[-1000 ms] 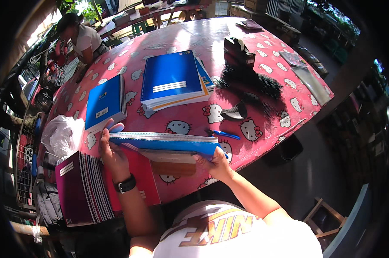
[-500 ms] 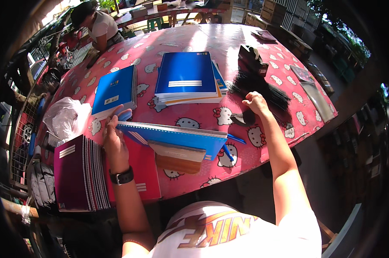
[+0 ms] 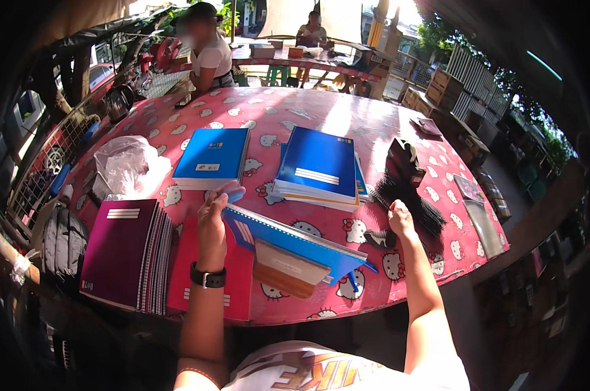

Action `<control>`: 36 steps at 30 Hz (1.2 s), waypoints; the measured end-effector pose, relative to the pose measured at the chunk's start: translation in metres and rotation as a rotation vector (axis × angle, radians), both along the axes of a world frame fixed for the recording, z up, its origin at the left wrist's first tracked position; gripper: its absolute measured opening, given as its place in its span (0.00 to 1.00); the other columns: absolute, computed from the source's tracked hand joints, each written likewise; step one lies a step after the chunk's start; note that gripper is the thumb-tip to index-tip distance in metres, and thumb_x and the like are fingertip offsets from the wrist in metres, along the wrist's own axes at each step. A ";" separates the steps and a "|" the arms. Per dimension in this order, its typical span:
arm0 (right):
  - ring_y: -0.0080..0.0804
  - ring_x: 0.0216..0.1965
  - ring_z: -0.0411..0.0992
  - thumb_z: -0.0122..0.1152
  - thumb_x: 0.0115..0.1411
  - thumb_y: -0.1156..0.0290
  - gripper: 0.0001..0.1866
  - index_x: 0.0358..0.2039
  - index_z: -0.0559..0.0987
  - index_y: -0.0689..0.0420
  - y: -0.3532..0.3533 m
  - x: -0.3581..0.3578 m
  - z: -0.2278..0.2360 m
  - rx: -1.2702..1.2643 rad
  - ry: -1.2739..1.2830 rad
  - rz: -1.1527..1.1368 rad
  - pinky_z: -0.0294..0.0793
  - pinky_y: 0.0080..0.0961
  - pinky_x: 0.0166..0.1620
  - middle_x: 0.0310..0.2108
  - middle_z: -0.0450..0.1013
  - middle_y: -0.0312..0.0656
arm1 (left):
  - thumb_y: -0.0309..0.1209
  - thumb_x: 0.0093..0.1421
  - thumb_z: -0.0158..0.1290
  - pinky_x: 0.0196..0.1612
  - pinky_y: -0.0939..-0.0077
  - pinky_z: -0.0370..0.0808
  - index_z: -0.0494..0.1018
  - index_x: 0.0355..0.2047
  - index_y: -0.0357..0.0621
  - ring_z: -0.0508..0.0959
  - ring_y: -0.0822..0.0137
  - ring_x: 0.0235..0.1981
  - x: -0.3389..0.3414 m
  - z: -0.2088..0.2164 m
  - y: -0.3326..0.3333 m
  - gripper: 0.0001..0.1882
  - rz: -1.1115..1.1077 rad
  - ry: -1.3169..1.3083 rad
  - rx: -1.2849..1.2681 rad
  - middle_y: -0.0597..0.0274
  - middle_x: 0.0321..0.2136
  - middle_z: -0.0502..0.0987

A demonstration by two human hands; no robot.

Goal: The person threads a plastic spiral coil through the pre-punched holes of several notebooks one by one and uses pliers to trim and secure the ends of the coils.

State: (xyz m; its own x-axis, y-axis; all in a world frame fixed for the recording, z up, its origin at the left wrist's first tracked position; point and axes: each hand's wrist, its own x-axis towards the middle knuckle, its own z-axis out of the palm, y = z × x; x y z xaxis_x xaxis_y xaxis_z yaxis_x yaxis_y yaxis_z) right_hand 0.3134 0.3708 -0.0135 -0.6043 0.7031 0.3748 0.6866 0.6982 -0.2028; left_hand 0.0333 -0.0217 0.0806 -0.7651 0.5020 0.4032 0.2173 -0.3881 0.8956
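Observation:
My left hand (image 3: 211, 225) grips the left end of a blue notebook (image 3: 295, 240), which is tilted with its row of punched holes along the upper edge. A small blue piece (image 3: 236, 194) shows at this hand's fingertips; its kind is unclear. Against the notebook's near face rests a wooden block (image 3: 290, 268). Blue prongs (image 3: 354, 281) stick out past its right end. My right hand (image 3: 400, 218) is closed in a pinch beside a pile of black spiral binding coils (image 3: 422, 208); what it pinches is too small to make out.
Blue notebooks (image 3: 211, 156) and darker blue ones (image 3: 316, 159) lie stacked beyond. Purple spiral notebooks (image 3: 118, 254) and a red notebook (image 3: 210, 287) lie at left, near a plastic bag (image 3: 131, 166). A black box-like object (image 3: 404, 159) stands behind the coils. One person (image 3: 210, 58) is at the far left.
My view has tipped up and turned left, so the table sits lower and a second person shows at the back. Both hands keep nearly the same places by the notebook and the coils.

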 end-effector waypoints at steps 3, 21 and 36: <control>0.53 0.38 0.72 0.50 0.54 0.74 0.13 0.41 0.65 0.57 -0.008 0.003 0.036 0.047 0.083 -0.061 0.73 0.42 0.41 0.33 0.72 0.55 | 0.34 0.61 0.41 0.59 0.67 0.56 0.63 0.55 0.37 0.65 0.60 0.56 0.019 0.011 -0.004 0.24 0.171 0.148 0.043 0.51 0.53 0.67; 0.16 0.22 0.59 0.45 0.65 0.67 0.17 0.53 0.66 0.59 -0.217 0.052 0.157 -0.627 0.366 0.531 0.62 0.15 0.24 0.23 0.63 0.32 | 0.40 0.47 0.55 0.62 0.44 0.44 0.72 0.38 0.47 0.70 0.67 0.34 0.158 0.007 0.060 0.18 0.159 1.123 -0.208 0.66 0.26 0.67; 0.16 0.27 0.64 0.57 0.51 0.84 0.13 0.39 0.79 0.59 -0.239 0.025 0.146 -0.443 0.557 0.568 0.63 0.14 0.28 0.28 0.67 0.35 | 0.42 0.54 0.52 0.59 0.35 0.22 0.73 0.44 0.52 0.65 0.61 0.56 0.165 0.002 0.063 0.18 0.287 1.052 -0.317 0.66 0.47 0.72</control>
